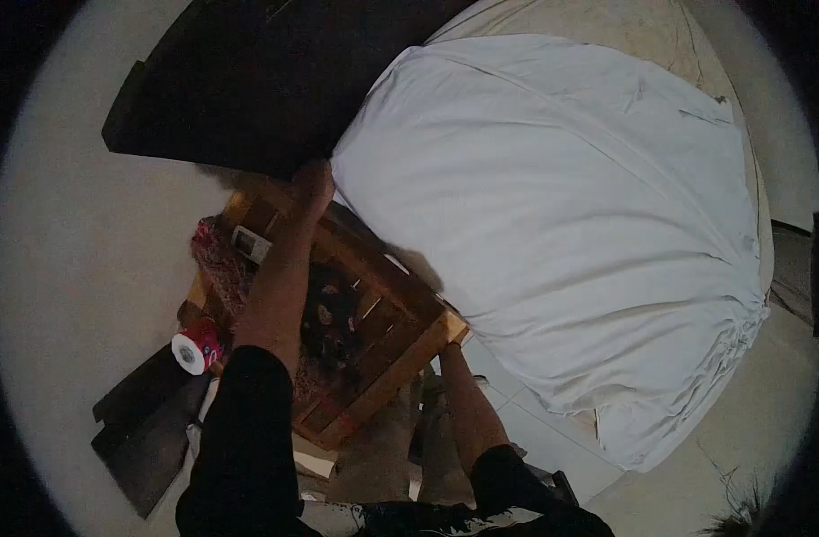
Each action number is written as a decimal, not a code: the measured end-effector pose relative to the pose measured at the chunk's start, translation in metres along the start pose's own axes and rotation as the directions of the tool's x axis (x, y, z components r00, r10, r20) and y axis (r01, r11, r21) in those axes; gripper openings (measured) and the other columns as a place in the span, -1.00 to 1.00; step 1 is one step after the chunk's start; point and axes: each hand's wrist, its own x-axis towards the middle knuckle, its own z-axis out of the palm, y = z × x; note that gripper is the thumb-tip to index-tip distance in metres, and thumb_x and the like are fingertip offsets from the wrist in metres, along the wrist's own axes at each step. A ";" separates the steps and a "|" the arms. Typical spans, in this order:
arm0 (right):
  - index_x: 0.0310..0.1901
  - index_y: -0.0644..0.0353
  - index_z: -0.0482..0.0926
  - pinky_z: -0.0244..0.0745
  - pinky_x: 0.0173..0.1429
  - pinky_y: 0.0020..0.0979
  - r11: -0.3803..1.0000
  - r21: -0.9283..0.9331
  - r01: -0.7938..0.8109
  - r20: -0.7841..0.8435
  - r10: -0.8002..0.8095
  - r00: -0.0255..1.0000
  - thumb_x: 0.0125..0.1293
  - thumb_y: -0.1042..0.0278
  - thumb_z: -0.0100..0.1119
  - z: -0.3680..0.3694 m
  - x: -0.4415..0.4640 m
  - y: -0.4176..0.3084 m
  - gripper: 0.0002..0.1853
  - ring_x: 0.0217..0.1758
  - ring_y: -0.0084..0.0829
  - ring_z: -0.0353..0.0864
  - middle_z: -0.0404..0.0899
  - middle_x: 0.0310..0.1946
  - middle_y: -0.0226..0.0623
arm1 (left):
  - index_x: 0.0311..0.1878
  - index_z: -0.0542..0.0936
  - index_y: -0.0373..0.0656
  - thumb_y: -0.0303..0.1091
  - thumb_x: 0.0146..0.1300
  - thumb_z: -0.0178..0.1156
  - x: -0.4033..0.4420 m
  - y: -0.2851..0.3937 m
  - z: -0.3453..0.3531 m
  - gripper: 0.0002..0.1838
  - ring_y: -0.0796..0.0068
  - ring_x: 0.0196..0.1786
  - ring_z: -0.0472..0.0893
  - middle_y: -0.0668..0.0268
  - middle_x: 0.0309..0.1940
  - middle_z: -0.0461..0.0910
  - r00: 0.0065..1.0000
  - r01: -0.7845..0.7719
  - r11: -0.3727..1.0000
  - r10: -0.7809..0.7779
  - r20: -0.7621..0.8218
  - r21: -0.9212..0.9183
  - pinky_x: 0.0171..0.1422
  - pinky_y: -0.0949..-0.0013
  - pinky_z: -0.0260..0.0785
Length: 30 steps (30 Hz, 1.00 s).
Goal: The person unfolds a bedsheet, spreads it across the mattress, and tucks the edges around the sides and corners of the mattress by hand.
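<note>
My left hand [314,185] is closed at the near corner of the bed, where the white sheet [553,188] meets the dark headboard [239,89]. Its fingers are curled, and what they grip is hidden. Below it, partly covered by my left forearm, stands a slatted wooden table [383,277], tight against the bed. My right hand [449,351] reaches to the table's corner beside the hanging edge of the sheet; its fingers are out of sight behind the wood. The sheet lies in loose folds across the mattress.
On the wooden table are a reddish fluffy cloth [220,258], a dark patterned cloth [329,309] and a small whitish packet [250,243]. A red container with a white top [191,352] sits at its left edge. Dark panels [150,430] lie lower left.
</note>
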 end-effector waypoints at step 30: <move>-0.55 0.20 0.34 0.24 -0.39 -0.50 0.994 0.063 0.088 -0.869 0.011 0.495 0.24 0.06 0.20 -0.332 -0.187 -0.043 -0.58 -0.51 -0.60 0.22 0.25 -0.61 -0.53 | 0.31 0.23 -0.16 -0.28 0.24 0.08 -0.317 0.304 0.068 -0.44 0.02 0.42 0.02 0.08 0.37 0.08 0.626 -0.777 0.617 0.739 -0.249 -0.124 0.43 -0.07 -0.14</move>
